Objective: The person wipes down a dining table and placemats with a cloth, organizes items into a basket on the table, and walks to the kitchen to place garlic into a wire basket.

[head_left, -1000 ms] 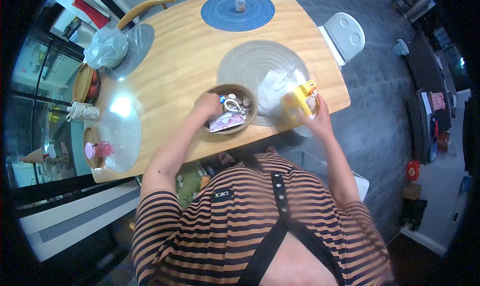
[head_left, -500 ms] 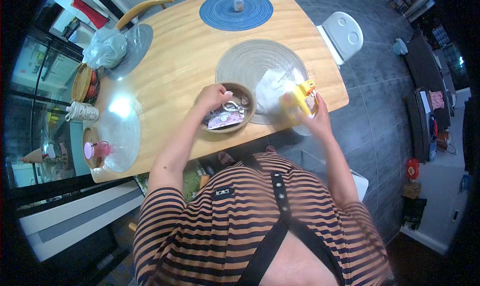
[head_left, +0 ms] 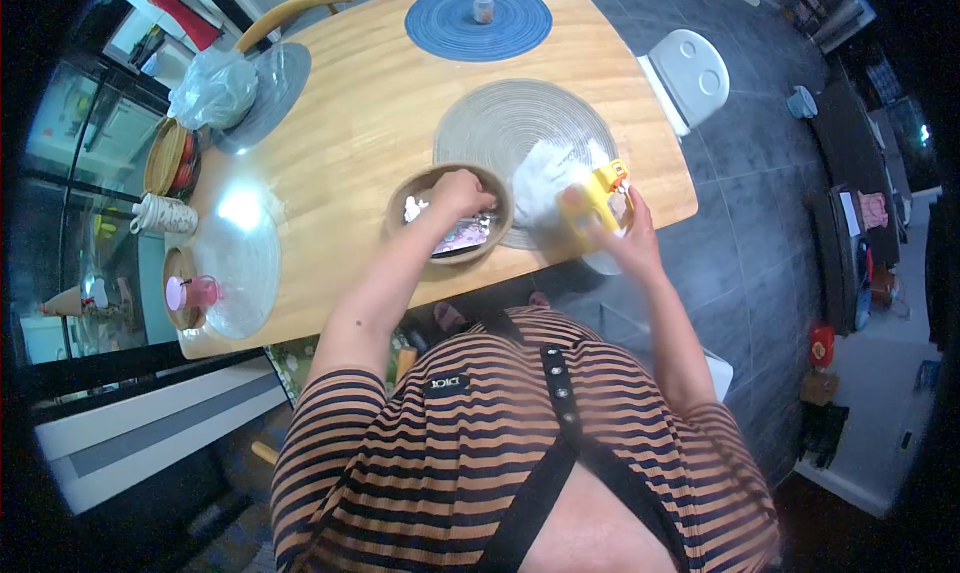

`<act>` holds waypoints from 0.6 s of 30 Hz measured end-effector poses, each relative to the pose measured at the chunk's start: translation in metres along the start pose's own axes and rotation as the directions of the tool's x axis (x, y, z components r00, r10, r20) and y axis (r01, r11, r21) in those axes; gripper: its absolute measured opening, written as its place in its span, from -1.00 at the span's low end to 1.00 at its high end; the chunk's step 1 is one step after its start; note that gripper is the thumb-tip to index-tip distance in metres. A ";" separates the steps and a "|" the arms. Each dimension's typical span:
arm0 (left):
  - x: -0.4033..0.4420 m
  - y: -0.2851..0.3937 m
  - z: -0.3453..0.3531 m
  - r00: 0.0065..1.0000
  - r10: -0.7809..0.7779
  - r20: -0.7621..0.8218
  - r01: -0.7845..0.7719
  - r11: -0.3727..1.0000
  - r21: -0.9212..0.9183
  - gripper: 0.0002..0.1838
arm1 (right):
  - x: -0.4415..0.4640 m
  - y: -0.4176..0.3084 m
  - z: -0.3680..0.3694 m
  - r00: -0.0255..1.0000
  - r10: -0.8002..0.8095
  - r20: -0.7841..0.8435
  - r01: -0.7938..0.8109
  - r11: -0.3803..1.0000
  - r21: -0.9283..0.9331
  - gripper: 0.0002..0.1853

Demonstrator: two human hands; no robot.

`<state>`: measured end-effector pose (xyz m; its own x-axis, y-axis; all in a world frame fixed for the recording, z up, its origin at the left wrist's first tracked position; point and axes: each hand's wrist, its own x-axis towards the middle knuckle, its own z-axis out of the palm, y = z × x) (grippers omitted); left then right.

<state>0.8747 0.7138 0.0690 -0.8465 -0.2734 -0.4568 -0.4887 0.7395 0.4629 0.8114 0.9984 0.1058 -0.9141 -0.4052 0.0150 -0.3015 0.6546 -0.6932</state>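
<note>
My left hand reaches into a round brown bowl near the table's front edge. Its fingers are bent down among small items, and what they hold, if anything, is hidden. A patterned purple-and-white item lies in the bowl below the hand, with small white things at its left. My right hand is closed on a yellow object with an orange-and-yellow top, held over the right edge of the woven grey placemat. White crumpled paper or plastic lies on the mat beside it.
Further back, a blue placemat bears a small jar. At the left are a plastic bag, a fruit basket, a patterned white cup and a pink cup. A white chair stands beyond the right edge.
My left hand has moved from the bowl's upper left rim to the right, over its contents, covering the silvery loops seen before. My right hand still holds the yellow object in about the same place.
</note>
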 end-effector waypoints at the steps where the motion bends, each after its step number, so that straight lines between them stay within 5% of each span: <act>1: -0.011 0.012 -0.001 0.997 -0.021 -0.078 0.025 0.998 0.049 -0.67 | 0.000 0.000 0.001 1.000 -0.004 0.000 0.004 1.000 0.000 -0.05; 9: 0.003 0.012 0.035 0.958 0.089 -0.273 -0.044 0.985 0.167 -0.71 | 0.002 0.011 0.005 0.999 -0.049 0.003 0.049 0.999 0.013 -0.07; 12: -0.013 -0.001 0.004 0.988 0.035 -0.150 -0.087 0.931 -0.355 -0.73 | 0.003 0.007 0.003 0.997 -0.079 -0.010 0.079 0.997 -0.019 -0.09; 13: -0.022 -0.008 -0.006 0.998 -0.069 -0.011 0.041 0.703 -0.710 -0.80 | 0.004 0.005 0.002 0.997 -0.073 0.007 0.073 0.997 -0.009 -0.09; 14: -0.027 -0.024 -0.021 0.976 0.152 0.158 0.092 0.368 -0.925 -0.84 | 0.007 0.003 0.002 0.998 -0.066 0.024 0.066 0.998 0.001 -0.09; 15: -0.038 -0.032 -0.025 0.995 0.037 0.095 0.087 0.168 -0.982 -0.90 | 0.008 0.001 0.002 0.997 -0.058 0.047 0.058 0.998 0.011 -0.09; 18: -0.045 -0.075 -0.031 0.982 0.067 0.175 0.174 0.017 -0.985 -0.84 | 0.015 -0.007 0.007 0.992 -0.098 0.081 0.099 0.995 0.001 -0.08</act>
<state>0.9427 0.6509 0.0782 -0.8273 -0.1113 -0.5506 -0.3638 -0.6407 0.6761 0.8015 0.9827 0.1057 -0.8549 -0.5182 0.0244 -0.3898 0.6106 -0.6894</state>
